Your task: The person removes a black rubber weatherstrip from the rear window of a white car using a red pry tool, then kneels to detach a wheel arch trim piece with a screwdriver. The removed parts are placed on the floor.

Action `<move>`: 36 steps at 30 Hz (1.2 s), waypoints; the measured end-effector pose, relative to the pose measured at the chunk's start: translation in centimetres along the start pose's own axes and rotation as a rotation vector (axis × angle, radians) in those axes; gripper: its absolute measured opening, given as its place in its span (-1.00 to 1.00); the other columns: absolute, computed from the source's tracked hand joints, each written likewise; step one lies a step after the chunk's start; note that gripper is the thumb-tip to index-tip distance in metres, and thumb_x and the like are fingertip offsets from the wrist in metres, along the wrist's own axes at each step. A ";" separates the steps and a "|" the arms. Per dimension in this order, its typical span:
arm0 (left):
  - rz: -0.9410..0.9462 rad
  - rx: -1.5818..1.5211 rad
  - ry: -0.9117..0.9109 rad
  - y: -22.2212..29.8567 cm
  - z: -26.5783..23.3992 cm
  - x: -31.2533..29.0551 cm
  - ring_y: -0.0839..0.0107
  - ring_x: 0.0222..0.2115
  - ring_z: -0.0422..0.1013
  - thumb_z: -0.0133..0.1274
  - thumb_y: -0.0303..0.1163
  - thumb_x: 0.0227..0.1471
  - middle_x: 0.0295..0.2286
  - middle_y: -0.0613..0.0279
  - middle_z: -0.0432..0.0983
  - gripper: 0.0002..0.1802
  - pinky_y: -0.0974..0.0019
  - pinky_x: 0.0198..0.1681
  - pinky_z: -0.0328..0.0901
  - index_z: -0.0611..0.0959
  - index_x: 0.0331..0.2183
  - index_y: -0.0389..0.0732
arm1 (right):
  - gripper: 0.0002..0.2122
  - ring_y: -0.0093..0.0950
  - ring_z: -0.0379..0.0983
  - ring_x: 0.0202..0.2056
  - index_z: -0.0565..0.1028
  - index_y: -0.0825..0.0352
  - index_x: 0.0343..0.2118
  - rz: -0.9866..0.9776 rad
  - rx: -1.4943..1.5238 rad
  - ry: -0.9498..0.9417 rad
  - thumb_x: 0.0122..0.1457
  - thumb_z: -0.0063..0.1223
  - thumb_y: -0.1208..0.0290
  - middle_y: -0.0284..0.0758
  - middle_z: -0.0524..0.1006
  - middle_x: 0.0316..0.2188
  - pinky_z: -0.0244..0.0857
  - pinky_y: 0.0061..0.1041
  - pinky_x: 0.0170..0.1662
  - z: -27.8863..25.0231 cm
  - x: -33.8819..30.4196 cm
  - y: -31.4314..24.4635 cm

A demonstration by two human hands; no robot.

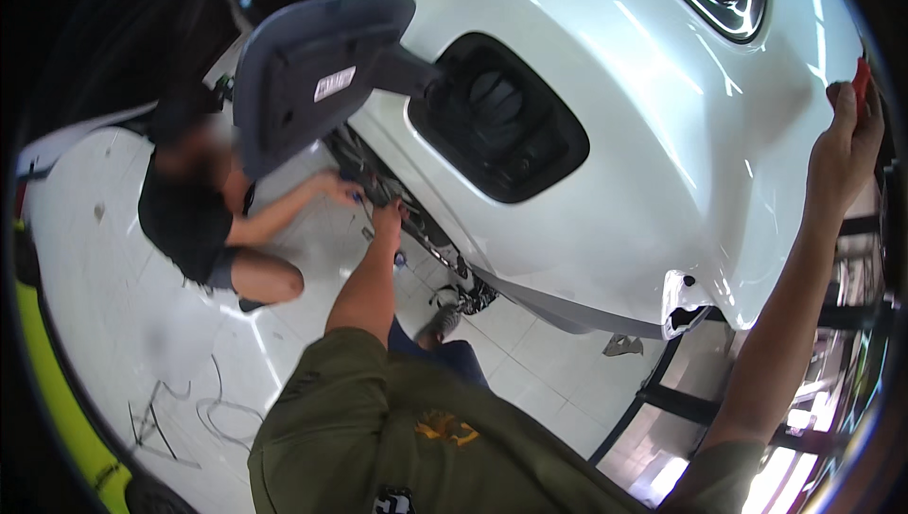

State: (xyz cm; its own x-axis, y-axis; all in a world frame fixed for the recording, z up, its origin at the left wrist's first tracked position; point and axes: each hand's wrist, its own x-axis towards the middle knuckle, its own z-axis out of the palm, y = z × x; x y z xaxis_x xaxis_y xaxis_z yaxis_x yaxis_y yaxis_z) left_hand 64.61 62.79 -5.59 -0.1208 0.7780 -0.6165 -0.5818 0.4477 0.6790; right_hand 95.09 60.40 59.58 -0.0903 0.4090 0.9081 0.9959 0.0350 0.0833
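Observation:
A white car body [605, 183] fills the upper right, its grey fuel flap [293, 69] swung open beside the dark filler recess [497, 117]. Low on the car's side, my left hand [387, 218] is closed at the dark lower edge [426, 240]; whatever its fingers grip is hidden. My right arm stretches far to the right. There my right hand [845, 150] is closed around a small red thing [861, 84] against the car's rear corner; its kind cannot be made out.
At left a person [189, 202] in black crouches, a hand [336, 188] close to my left one. Thin dark cables [222, 410] lie on the white tiled floor. A yellow-green car [61, 391] stands along the left rim. A dark metal frame [681, 405] is at lower right.

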 end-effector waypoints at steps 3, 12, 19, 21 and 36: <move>0.189 0.108 0.100 6.4 1.6 -2.7 0.46 -0.63 0.34 0.02 -0.18 0.04 -0.60 0.28 0.35 -0.63 0.38 -0.59 0.27 0.41 -0.25 -0.29 | -0.60 -0.45 0.50 -0.19 0.36 0.34 0.05 -0.081 0.032 0.083 0.22 -0.07 0.23 -0.21 0.54 -0.22 0.32 -0.47 -0.05 2.1 0.8 -0.6; 0.186 0.368 0.058 13.0 3.8 -1.9 0.08 -0.03 0.30 -0.30 0.20 0.12 0.02 -0.21 0.25 -0.11 0.19 0.01 0.19 0.09 0.16 -0.41 | -0.63 -0.28 0.51 -0.23 0.27 0.29 0.09 -0.104 0.260 -0.050 0.25 -0.11 0.30 -0.09 0.50 -0.18 0.38 -0.36 -0.16 7.9 3.0 -6.5; 0.030 0.043 0.063 13.6 7.0 -3.9 0.01 0.12 0.10 -0.31 0.14 0.16 0.14 -0.14 0.08 -0.19 0.20 0.17 -0.01 0.05 0.19 -0.30 | -0.64 -0.27 0.44 -0.18 0.33 0.25 0.07 -0.135 -0.014 0.051 0.22 -0.06 0.32 -0.16 0.49 -0.21 0.27 -0.34 -0.08 13.6 2.9 -9.2; 0.018 0.078 0.004 13.4 7.2 -4.9 0.14 0.09 0.15 -0.32 0.20 0.13 0.12 -0.08 0.13 -0.12 0.18 0.14 0.05 -0.06 0.23 -0.23 | -0.63 -0.30 0.43 -0.15 0.34 0.23 0.08 -0.078 -0.140 -0.031 0.22 -0.06 0.31 -0.17 0.50 -0.21 0.26 -0.34 -0.06 13.3 2.8 -9.4; -0.189 0.282 -0.016 11.7 1.7 -4.8 0.28 -0.42 0.40 -0.19 -0.19 0.16 -0.44 0.10 0.46 -0.63 0.22 -0.33 0.28 0.44 -0.17 -0.30 | -0.67 -0.36 0.41 -0.08 0.38 0.26 0.05 -0.255 -0.133 -0.072 0.23 -0.06 0.33 -0.27 0.47 -0.06 0.33 -0.40 -0.06 13.7 2.2 -8.9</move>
State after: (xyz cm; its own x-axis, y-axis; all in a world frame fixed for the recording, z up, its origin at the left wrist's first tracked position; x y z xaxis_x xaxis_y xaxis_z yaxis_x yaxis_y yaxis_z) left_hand 59.72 65.07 6.00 -0.0180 0.6751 -0.7375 -0.3474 0.6874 0.6378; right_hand 86.11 73.44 55.24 -0.3330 0.4658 0.8198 0.9315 0.0272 0.3628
